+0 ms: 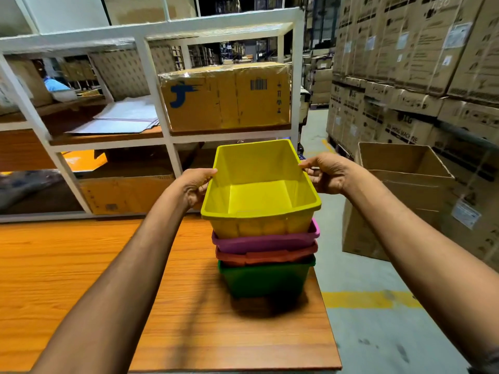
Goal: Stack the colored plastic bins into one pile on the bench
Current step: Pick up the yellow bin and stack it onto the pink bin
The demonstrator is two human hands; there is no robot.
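A pile of nested bins stands near the right edge of the wooden bench (94, 265). A green bin (266, 279) is at the bottom, a red bin (266, 257) sits in it, and a purple bin (264, 242) sits in the red one. On top is a yellow bin (259, 195), empty, sitting a little high in the purple one. My left hand (195, 186) grips the yellow bin's left rim. My right hand (325, 172) grips its right rim.
Behind the bench is a white metal rack (152, 85) with a cardboard box (225, 97) and flat papers (121, 118) on its shelf. An open carton (399, 184) stands on the floor to the right, with stacked cartons (418, 63) behind it. A yellow floor line (370, 299) runs beside the bench.
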